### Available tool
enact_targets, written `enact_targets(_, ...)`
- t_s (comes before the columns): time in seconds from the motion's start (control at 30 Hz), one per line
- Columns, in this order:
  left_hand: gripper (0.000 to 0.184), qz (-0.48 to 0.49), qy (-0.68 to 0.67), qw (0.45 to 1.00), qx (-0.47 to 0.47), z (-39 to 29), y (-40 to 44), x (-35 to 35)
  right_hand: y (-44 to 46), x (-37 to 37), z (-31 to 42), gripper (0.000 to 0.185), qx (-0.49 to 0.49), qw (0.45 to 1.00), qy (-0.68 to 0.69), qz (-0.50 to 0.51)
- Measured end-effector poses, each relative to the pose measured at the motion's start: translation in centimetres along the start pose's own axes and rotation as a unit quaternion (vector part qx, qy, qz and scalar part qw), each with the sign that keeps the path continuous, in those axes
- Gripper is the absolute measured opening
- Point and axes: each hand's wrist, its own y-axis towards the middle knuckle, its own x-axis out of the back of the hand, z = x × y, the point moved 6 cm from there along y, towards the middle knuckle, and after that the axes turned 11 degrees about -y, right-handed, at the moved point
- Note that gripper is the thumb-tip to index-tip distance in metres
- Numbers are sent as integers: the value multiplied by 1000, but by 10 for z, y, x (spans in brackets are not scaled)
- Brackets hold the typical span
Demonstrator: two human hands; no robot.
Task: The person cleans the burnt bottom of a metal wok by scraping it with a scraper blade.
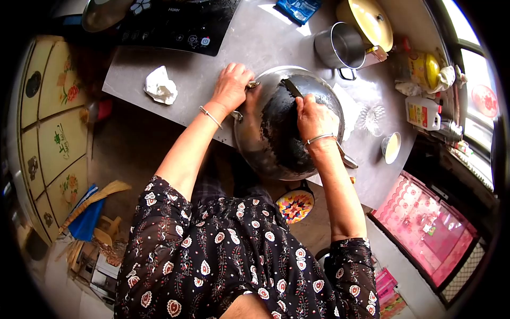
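Observation:
A large round metal wok point(255, 143) lies at the table's front edge, its upper surface thickly blackened in the middle. It looks bottom-up, though I cannot be sure. My left hand point(234, 85) has its fingers closed on the wok's side handle point(253, 84). A second handle fixing point(237, 115) shows just below that hand. My right hand point(317, 121) is closed around a dark, flat scraper-like blade point(290, 87), which rests against the black patch. Its grip is hidden in my fist. A metal strip point(348, 159) juts out below my right wrist; what it belongs to is unclear.
A black induction cooktop point(175, 26) stands at the back left, near a crumpled white paper point(160, 86). Behind the wok are a steel pot point(340, 47) and a yellow pan point(366, 21). A glass dish point(371, 118) and small bowl point(391, 148) sit at right.

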Motion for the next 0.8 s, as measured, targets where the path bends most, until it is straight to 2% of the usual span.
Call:
enact_targets(0.1,28,-34,-116,992,43,-3,7,-3,9,-2,-3,37,-4,1000,6,-7)
enact_targets(0.2,28,-47,-144,985,86,3,-4,-8,11,-3,-4,37,-2,1000,7,-2)
enact_targets(0.37,13,-70,-162,979,107,-2,-7,-8,10,-1,-2,38,-5,1000,7,-5)
enact_targets(0.67,7,-72,12,987,145,-5,-9,-7,12,3,-2,38,3,1000,24,10)
enact_targets(0.8,6,-61,19,988,138,-3,-7,-5,14,2,-2,37,12,999,31,12)
